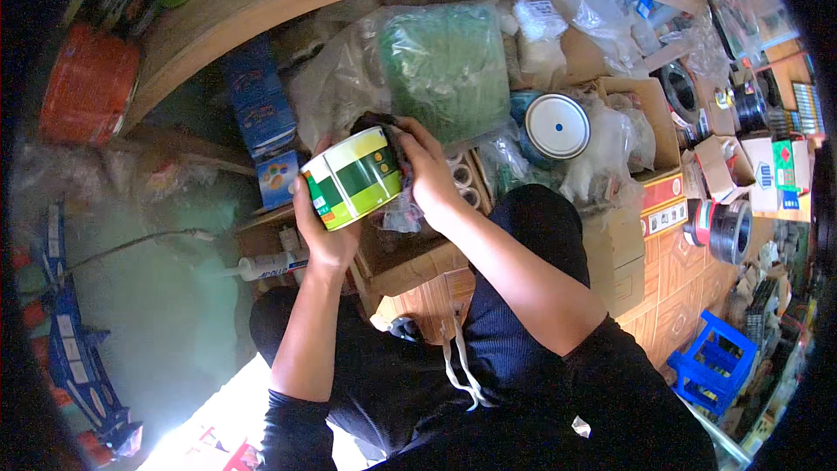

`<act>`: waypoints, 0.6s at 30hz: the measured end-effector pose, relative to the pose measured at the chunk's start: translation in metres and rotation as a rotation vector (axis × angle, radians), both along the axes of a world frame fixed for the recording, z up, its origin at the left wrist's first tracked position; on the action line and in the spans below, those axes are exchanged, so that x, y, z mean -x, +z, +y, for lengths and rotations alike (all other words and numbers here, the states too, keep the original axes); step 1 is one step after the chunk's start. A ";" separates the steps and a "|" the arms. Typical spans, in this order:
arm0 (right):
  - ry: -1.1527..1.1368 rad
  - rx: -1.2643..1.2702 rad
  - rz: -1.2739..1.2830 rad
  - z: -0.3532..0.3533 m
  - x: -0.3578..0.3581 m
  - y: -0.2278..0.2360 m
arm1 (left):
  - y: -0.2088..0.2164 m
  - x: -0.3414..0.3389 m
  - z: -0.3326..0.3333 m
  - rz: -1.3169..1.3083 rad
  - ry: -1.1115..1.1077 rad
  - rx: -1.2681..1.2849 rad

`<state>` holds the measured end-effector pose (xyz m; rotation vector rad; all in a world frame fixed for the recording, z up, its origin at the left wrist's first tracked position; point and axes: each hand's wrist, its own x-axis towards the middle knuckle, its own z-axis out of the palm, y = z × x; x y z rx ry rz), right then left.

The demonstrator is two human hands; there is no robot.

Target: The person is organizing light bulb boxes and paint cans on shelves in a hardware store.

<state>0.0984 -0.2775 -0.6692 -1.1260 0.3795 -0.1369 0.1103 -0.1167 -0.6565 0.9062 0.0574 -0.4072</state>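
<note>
Green, yellow and white cylindrical can (353, 181): raised and tilted between the two hands, serving as the landmark below.
Left hand (328, 235): curved around the can's lower left side, gripping it.
Right hand (425, 170): bent around a black, crumpled, cloth-like piece (377, 121) at the can's upper right; the fingertips are partly hidden.
Green bundle in clear plastic (445, 65): beyond the can, to its upper right.
Blue round tin with a white lid (558, 126): right of the can, well apart, upright.
Tall blue printed box (260, 100): beyond the can, to its upper left.
White plastic tube (272, 266): near the can, to its lower left.
Blue plastic stool (713, 365): far to the can's lower right.
</note>
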 end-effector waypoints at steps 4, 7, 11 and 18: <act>-0.100 0.388 -0.175 -0.007 -0.006 0.000 | -0.015 -0.011 -0.004 -0.051 0.015 -0.250; -0.169 0.808 -0.219 -0.011 0.002 0.019 | -0.022 -0.023 0.001 -0.025 -0.002 -0.416; -0.110 1.097 -0.447 -0.014 0.010 0.041 | -0.012 -0.031 0.004 0.061 -0.176 -0.161; -0.146 1.025 -0.619 -0.013 0.022 0.061 | -0.002 -0.022 0.004 0.061 -0.231 -0.129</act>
